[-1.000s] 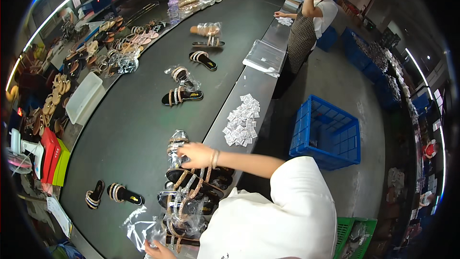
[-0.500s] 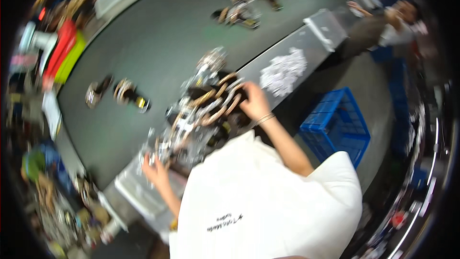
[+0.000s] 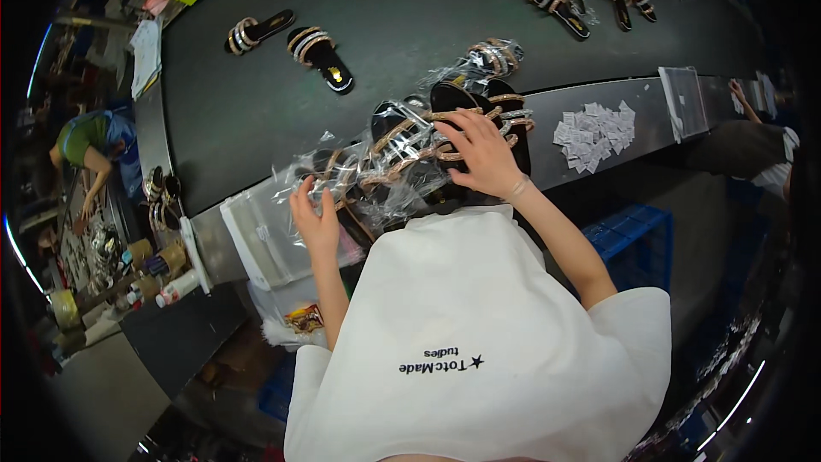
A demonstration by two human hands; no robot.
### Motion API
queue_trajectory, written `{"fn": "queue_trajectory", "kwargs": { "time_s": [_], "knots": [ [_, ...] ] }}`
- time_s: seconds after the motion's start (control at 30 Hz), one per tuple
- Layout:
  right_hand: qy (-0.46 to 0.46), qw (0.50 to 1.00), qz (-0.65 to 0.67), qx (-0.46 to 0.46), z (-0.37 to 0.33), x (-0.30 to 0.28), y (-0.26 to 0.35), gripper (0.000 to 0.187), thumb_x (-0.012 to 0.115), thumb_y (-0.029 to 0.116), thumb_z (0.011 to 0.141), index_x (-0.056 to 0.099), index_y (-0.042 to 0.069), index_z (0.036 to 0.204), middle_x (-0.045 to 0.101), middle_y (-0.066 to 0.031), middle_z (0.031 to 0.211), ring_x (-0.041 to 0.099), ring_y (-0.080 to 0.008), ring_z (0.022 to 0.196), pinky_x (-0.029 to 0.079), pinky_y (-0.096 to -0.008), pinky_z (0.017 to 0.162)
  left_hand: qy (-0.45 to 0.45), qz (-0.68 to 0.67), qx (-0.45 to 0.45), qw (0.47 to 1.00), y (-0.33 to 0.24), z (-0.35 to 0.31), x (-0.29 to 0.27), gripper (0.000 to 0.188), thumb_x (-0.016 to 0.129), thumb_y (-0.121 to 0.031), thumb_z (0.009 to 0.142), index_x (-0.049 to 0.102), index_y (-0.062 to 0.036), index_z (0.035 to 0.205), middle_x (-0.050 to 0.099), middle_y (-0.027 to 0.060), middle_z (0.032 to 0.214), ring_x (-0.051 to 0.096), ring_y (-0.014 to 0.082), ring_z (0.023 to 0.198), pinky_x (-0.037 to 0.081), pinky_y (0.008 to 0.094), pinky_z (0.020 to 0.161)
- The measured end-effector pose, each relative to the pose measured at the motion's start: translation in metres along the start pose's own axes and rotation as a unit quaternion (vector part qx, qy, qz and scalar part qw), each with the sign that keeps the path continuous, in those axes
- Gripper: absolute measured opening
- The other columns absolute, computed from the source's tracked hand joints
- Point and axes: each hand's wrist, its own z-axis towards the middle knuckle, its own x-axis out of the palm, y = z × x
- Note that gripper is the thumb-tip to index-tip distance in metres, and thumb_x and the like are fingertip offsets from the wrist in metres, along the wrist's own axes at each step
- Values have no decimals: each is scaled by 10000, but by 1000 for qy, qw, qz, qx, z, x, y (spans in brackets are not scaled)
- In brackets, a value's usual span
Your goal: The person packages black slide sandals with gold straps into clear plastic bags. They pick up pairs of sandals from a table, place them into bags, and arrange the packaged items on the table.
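Observation:
A heap of black slide sandals with gold and silver sparkling straps, partly in clear plastic bags [image 3: 402,175], lies at the table edge before me. My right hand [image 3: 487,154] rests on the heap's right part, fingers spread over the straps of a sandal [image 3: 457,98], thumb apart. At the heap's left end my left hand [image 3: 316,221] touches the crinkled clear plastic, its fingers apart. Just beyond the heap lies a bagged sandal [image 3: 496,57]. My hands and the plastic hide parts of the lower sandals.
On the dark belt [image 3: 402,0] lie a pair of sandals [image 3: 321,56] at left and several more [image 3: 560,0] at far right. White paper slips [image 3: 594,137] are piled on the metal ledge. A blue crate [image 3: 633,239] stands below right. Another person [image 3: 94,145] bends over at left.
The view has swung round and become sharper. My right hand now lies further over the sandals' straps; my left hand stays by the plastic at the heap's left end.

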Motion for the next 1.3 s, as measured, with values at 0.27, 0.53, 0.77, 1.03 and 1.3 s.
{"fn": "queue_trajectory", "kwargs": {
  "time_s": [0.27, 0.53, 0.77, 1.03, 1.3],
  "knots": [
    [134, 984, -111, 46, 62, 47, 3, 674, 758, 372, 625, 502, 210, 1227, 549, -97, 982, 565, -257, 895, 445, -398, 793, -28, -5, 20, 999, -13, 4, -8, 340, 609, -137, 826, 570, -26, 1146, 538, 96, 986, 480, 194, 792, 413, 309, 703],
    [18, 993, -114, 36, 106, -92, -9, 358, 690, 240, 652, 566, 145, 974, 574, -68, 865, 611, -272, 761, 480, -403, 650, -96, -21, -70, 993, -5, -6, -53, 341, 614, -137, 827, 590, -42, 1153, 553, 62, 989, 453, 148, 751, 413, 295, 709],
    [-273, 887, -354, 115, 192, -181, -109, 570, 691, 422, 694, 528, 59, 1103, 602, -144, 956, 575, -329, 899, 421, -492, 802, -74, -166, -21, 983, -42, 24, -43, 317, 554, -75, 861, 584, -45, 1175, 565, 66, 1070, 511, 119, 886, 424, 251, 771],
    [133, 917, 371, 53, 119, -32, 38, 350, 739, 317, 743, 638, 31, 917, 655, -94, 806, 619, -177, 695, 502, -290, 649, 29, -545, -98, 832, -77, 31, -1, 595, 533, -76, 909, 235, -120, 1423, 543, 161, 1142, 599, 205, 977, 505, 326, 858],
    [67, 889, 445, 83, 110, 43, 68, 337, 767, 181, 707, 595, 26, 952, 636, -62, 831, 596, -153, 687, 491, -271, 637, -28, -530, -261, 806, -63, 46, 31, 415, 636, -32, 846, 409, 9, 1192, 641, 106, 896, 648, 175, 785, 542, 271, 686]
  ]
}}
